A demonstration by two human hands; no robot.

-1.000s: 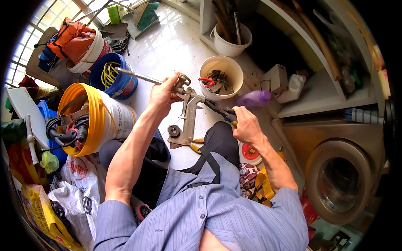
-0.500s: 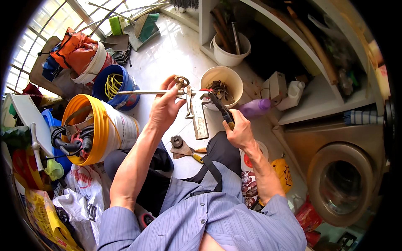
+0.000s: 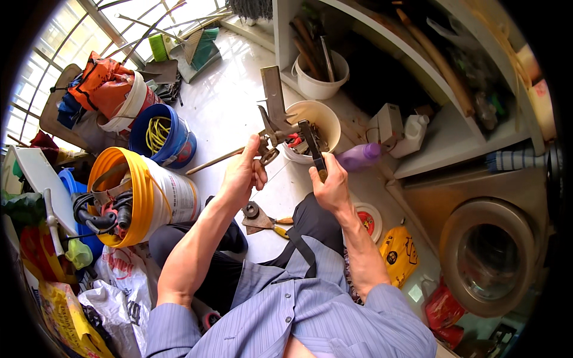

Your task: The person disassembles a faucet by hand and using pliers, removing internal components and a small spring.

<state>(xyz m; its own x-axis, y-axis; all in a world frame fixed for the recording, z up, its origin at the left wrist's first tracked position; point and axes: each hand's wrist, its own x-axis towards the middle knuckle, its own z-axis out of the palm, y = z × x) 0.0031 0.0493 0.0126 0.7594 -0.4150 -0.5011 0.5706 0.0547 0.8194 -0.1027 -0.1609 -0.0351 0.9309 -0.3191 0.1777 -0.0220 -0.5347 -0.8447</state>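
Between my hands is a rusty metal tool [image 3: 274, 95] with a flat plate pointing away from me, a short lever and a thin rod slanting left. My left hand [image 3: 239, 173] is closed around its middle, by the rod and a small bracket; the thumb lies along the top. Closed in my right hand [image 3: 332, 185] is a black handle [image 3: 311, 143] with a yellow end, whose far tip meets the metal tool. I cannot tell whether they are one piece. Below, on the floor, lie scrapers [image 3: 260, 223] with yellow handles and a black roll [image 3: 251, 209].
A cream bucket [image 3: 333, 122] of small metal pieces stands just beyond my hands. To the left are a yellow-rimmed bucket [image 3: 143, 197] of power tools and a blue bucket [image 3: 174, 131] with yellow cord. On the right are a purple bottle [image 3: 359, 156] and a washing machine [image 3: 444, 209].
The metal tool has been turned over: its plate pointed toward me and now points away. My left hand has moved lower and the rod's left end has dropped. My right hand has shifted slightly left.
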